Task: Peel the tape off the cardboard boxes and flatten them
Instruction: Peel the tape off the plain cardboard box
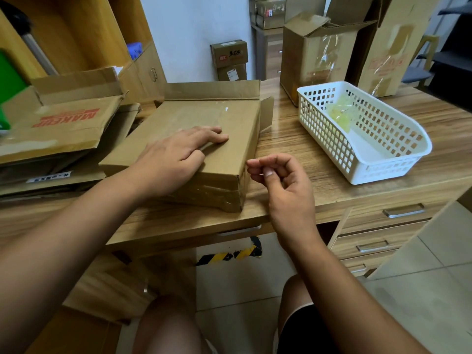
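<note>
A flat brown cardboard box (224, 118) lies on the wooden desk (319, 175), its far flaps open and clear tape across its front face. My left hand (178, 154) rests flat on the box's top, fingers straight and pressing down. My right hand (278, 180) hovers at the box's right front corner, thumb pinched against curled fingertips. A faint strip of clear tape (256, 200) seems to run from that corner to the pinch.
Flattened cardboard (63, 129) is stacked at the left. A white plastic basket (398, 159) holding crumpled tape sits to the right. Behind it stand tall open boxes (314, 54). Desk drawers (383, 226) are below right, with my knees under the desk edge.
</note>
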Demonstrator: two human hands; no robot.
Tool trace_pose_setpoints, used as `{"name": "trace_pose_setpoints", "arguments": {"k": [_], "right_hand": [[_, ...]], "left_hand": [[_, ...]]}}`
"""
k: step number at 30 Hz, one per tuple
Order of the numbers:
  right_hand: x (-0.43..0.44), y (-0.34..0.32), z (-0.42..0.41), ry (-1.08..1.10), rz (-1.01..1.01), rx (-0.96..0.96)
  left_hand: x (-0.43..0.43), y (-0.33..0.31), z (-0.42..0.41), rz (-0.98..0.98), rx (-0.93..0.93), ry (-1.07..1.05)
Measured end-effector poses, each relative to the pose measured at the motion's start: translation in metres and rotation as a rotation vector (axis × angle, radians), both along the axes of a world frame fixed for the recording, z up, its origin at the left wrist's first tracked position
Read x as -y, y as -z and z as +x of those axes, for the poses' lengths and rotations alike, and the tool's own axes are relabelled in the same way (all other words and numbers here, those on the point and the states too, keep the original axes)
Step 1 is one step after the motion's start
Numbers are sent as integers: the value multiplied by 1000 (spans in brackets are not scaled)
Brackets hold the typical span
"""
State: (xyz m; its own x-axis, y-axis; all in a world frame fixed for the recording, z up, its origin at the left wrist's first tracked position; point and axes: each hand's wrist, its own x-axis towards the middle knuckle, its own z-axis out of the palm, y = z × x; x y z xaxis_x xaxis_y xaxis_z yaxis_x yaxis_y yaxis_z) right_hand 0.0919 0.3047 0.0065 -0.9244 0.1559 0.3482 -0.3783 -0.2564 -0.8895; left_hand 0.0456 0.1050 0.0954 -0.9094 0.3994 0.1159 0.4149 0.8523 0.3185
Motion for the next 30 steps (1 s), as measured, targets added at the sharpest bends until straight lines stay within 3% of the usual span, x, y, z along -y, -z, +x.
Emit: {"name": "trace_pose_setpoints", "arguments": {"k": [30], "right_hand": [[1, 3, -3, 8, -5, -4]], "left_hand": [[0, 4, 1, -41, -38, 1]]}}
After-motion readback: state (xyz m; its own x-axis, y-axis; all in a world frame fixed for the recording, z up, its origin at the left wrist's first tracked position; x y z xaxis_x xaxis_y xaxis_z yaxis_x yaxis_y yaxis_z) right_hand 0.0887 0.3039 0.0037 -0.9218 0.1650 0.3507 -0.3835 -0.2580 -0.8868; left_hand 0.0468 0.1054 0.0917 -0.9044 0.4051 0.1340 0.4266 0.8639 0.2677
